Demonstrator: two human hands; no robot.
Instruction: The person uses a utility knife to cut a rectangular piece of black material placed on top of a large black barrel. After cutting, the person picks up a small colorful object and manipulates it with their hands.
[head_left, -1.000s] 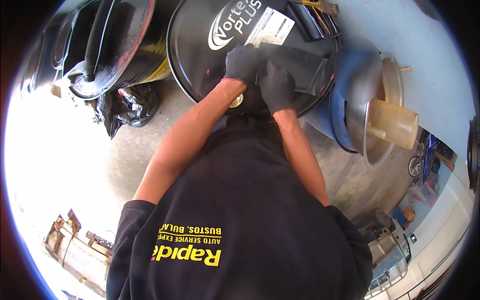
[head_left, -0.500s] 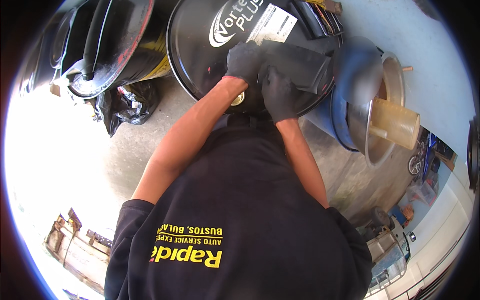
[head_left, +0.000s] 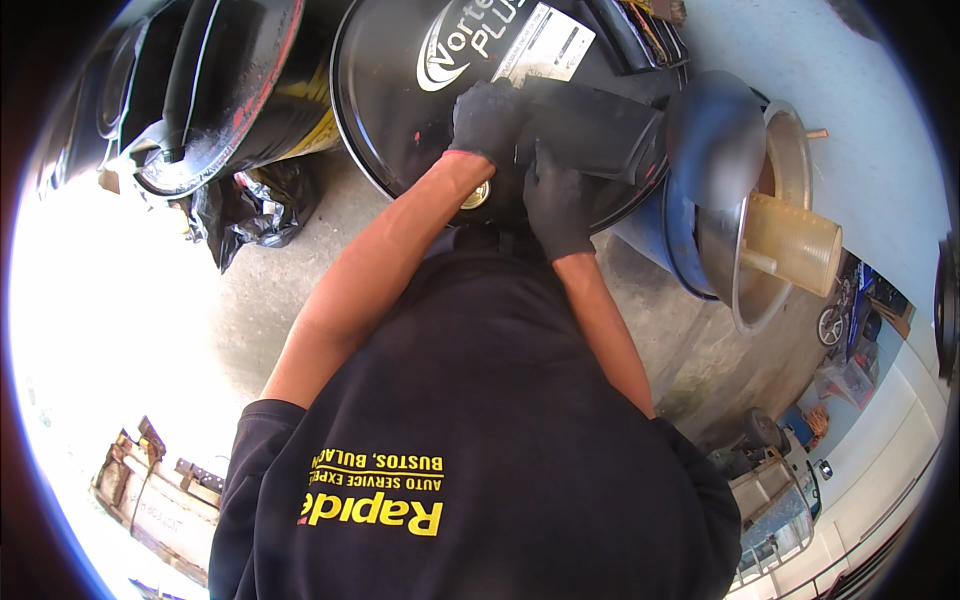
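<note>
Both my hands wear black gloves and grip a dark, flat-sided container (head_left: 605,130) that lies tilted on the lid of a big black drum (head_left: 400,90). My left hand (head_left: 488,120) clasps the container's near left end from above. My right hand (head_left: 555,200) holds its lower edge, just below the left hand. A small brass bung cap (head_left: 477,195) shows on the drum lid between my wrists. The container's underside is hidden.
A second black drum (head_left: 225,90) with red and yellow marks stands at the left, a black plastic bag (head_left: 250,205) at its foot. To the right is a blue drum (head_left: 675,230) carrying a metal funnel pan (head_left: 735,215) and a yellowish translucent jug (head_left: 795,240). A wooden pallet (head_left: 150,490) lies lower left.
My left hand has slid a little up and to the right along the container. My right hand has dropped slightly lower on it. The container has shifted a bit.
</note>
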